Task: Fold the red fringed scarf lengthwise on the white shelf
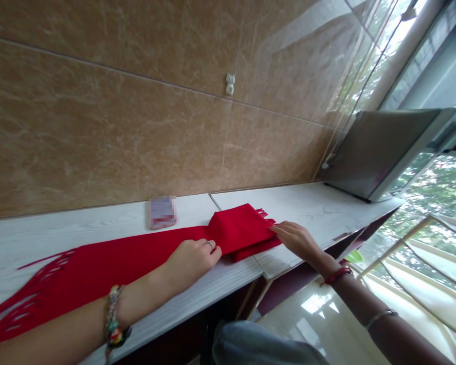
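Our hands are well apart: the left hand (193, 259), below the middle of the frame, has curled fingers at the near edge of the red scarf (137, 263), and the right hand (298, 242) touches the folded part's right edge; we cannot tell whether either grips the cloth. We see the scarf on the white counter (315, 203), its long axis running from the lower left corner to just right of centre. One fringe (55, 271) points left and down; another sticks out rightward from the fold. Behind the scarf, left of centre, lies a small pixelated item (162, 213). At lower centre right, we see a maroon compartment (275, 296) under the counter, contents unclear. A grey appliance (383, 149) stands at right.
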Demonstrator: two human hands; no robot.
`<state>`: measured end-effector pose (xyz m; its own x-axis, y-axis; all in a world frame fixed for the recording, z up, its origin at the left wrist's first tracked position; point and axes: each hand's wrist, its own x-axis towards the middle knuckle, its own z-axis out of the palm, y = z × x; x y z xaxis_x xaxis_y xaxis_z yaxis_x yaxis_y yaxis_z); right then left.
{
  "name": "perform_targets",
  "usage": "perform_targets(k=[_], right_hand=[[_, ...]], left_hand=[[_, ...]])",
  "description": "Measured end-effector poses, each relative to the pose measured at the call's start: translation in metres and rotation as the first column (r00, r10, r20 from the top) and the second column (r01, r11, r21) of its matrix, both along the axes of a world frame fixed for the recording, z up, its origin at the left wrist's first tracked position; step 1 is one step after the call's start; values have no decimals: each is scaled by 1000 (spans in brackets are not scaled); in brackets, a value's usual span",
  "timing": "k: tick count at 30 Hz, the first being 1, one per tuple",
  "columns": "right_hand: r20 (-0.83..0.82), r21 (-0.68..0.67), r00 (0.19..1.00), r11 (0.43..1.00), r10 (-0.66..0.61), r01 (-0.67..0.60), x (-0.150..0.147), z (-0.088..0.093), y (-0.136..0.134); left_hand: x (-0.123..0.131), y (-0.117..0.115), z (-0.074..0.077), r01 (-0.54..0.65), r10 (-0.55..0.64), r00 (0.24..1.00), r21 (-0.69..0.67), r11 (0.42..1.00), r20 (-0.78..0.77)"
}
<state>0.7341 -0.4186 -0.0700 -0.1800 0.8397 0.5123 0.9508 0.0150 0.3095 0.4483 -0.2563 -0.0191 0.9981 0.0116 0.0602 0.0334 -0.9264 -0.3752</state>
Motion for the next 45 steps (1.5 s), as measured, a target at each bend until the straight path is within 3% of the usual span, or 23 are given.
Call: perform_targets(k=[4, 6, 8, 12, 14, 16, 19, 21, 24, 27, 31, 34, 37, 39, 42, 45], right_hand=[[20, -84, 998, 995, -53, 55, -5, -18, -1], [-6, -94, 996, 991, -92, 91, -6, -22, -3], [-57, -122, 993, 988, -104, 97, -6, -18, -5], [-241, -192, 970, 981, -37, -10, -15, 13, 4], [-349, -146, 936, 989, -34, -19, -23, 30, 22], [-404, -96, 912, 995, -73, 38, -33, 37, 49], [-338, -159, 927, 981, -162, 114, -42, 25, 90], [-285, -252, 930, 954, -231, 160, -40, 6, 108], [-238, -352, 925, 914, -295, 201, -24, -23, 114], [-222, -373, 915, 896, -338, 240, -2, -38, 105], [-278, -393, 804, 827, -525, 403, 10, -32, 93], [-339, -235, 767, 838, -545, 492, -2, -14, 95], [-395, -98, 830, 916, -394, 388, -26, 0, 108], [-396, -142, 868, 954, -300, 265, -41, 0, 119], [-352, -311, 887, 931, -298, 190, -51, -12, 132], [-276, -409, 904, 891, -326, 197, -41, -29, 134]], left_hand=[[7, -3, -35, -55, 54, 995, -2, 998, -87], [8, -1, -45, -118, 114, 988, -32, 993, -104], [6, 1, -42, -182, 169, 977, -94, 979, -128], [6, 8, -15, -272, 197, 950, -333, 903, -243], [18, 13, -6, -303, 187, 942, -468, 830, -278], [38, 17, -5, -311, 231, 949, -544, 779, -212], [71, 24, -23, -262, 325, 946, -549, 794, 18], [85, 29, -41, -273, 360, 932, -556, 785, 51], [88, 35, -63, -309, 383, 924, -555, 772, 18], [80, 39, -71, -321, 390, 921, -537, 780, 16], [74, 41, -67, -362, 425, 905, -536, 763, -7], [74, 41, -67, -346, 419, 908, -539, 768, 14], [75, 41, -70, -335, 420, 907, -543, 770, 36], [74, 40, -70, -333, 424, 904, -549, 766, 45], [70, 40, -67, -357, 441, 897, -563, 746, 16], [60, 44, -63, -406, 456, 888, -560, 722, -57]])
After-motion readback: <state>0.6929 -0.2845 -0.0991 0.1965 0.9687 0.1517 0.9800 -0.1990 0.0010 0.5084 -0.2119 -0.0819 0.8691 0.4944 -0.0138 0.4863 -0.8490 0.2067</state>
